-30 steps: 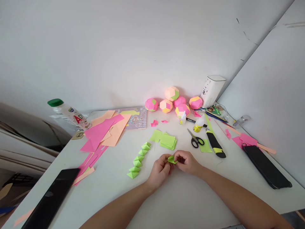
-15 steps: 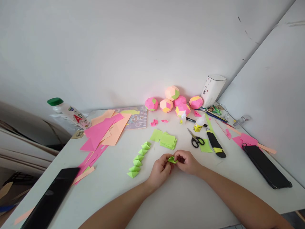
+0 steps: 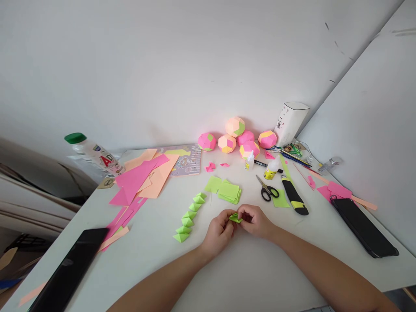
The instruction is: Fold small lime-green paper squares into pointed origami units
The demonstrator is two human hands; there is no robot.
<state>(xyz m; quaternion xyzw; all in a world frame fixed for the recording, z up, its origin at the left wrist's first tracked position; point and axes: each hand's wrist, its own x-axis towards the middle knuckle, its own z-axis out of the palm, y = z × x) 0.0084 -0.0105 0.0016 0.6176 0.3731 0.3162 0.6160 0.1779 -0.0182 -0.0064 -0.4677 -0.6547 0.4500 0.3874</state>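
Between my two hands is a small piece of folded green paper (image 3: pixel 235 218). My left hand (image 3: pixel 219 230) pinches its left end, fingers closed. Closed on its right side are the thumb and fingers of my right hand (image 3: pixel 256 221). Parts of the paper are hidden behind the fingertips. To the left lies a slanting row of folded green paper pieces (image 3: pixel 188 218). Just beyond the hands rests a stack of green paper squares (image 3: pixel 229 192), with more green paper (image 3: pixel 213 184) beside it.
Scissors (image 3: pixel 268 189), a utility knife (image 3: pixel 294 196) and a glue bottle (image 3: pixel 271 169) lie or stand at right. Several paper balls (image 3: pixel 226 143) sit by the wall. Pink and peach sheets (image 3: pixel 139 177), a drink bottle (image 3: pixel 94 152) and a black device (image 3: pixel 69 268) are left; a black phone (image 3: pixel 364 226) lies right.
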